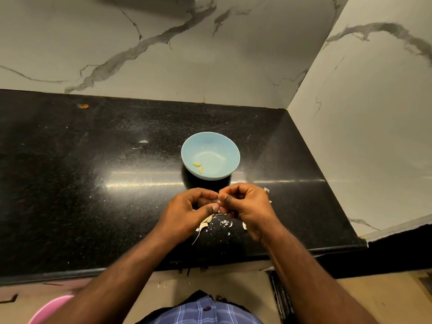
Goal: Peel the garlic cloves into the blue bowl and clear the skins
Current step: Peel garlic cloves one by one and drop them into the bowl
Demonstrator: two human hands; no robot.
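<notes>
A light blue bowl stands on the black counter with two peeled yellowish garlic cloves near its front wall. Just in front of the bowl, my left hand and my right hand meet fingertip to fingertip, pinching a small garlic clove that is mostly hidden between the fingers. Papery white garlic skins lie scattered on the counter under and between my hands, with a few more bits to the right.
The black speckled counter ends at a front edge close to my body. Marble walls close off the back and the right side. A pink bucket rim shows below the counter at the lower left.
</notes>
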